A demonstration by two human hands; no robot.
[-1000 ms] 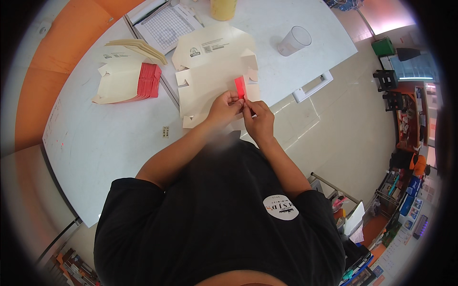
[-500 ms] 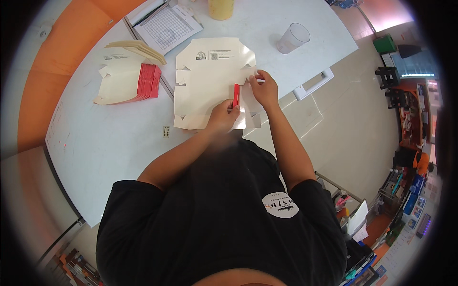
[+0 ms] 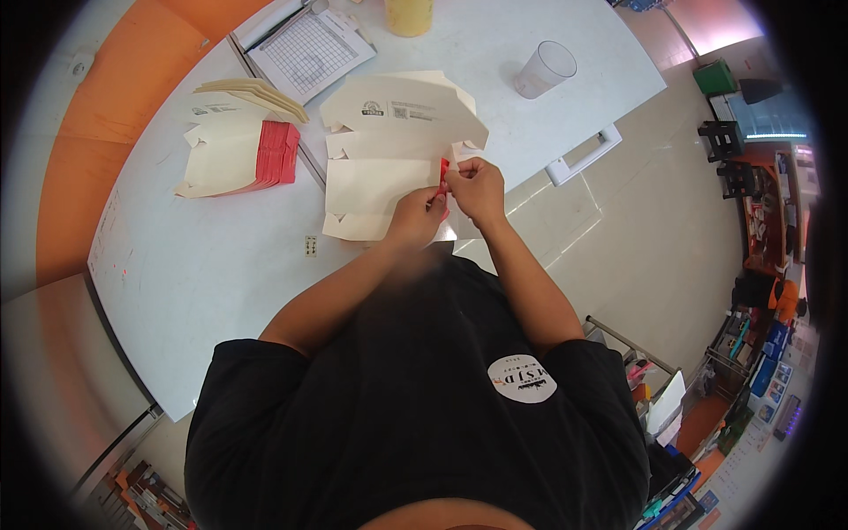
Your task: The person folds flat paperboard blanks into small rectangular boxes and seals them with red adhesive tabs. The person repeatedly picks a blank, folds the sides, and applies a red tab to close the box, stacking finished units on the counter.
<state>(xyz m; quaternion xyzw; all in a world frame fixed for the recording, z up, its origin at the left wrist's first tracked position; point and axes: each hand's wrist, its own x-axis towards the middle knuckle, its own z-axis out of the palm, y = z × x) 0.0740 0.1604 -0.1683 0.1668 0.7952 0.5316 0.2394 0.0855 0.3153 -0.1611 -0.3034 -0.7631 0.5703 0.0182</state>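
Note:
A cream cardboard box, part flat and part folded, lies on the table's near edge in front of me. Its far panel, with small dark print, tilts up, and its right end wall shows red on the outside. My left hand pinches the lower part of that red end. Closed on the same end at its far corner is my right hand, its fingertips touching the red strip. The hands nearly meet, and they hide part of the fold.
Nested cream boxes with red ends stand at the left. Behind are a gridded paper sheet and a yellow container. A clear plastic cup stands at the far right, above a white handle at the table's edge.
The box's far panel has risen from nearly flat. My right hand has moved down and left from the right flap to the red end, where my left hand has stayed.

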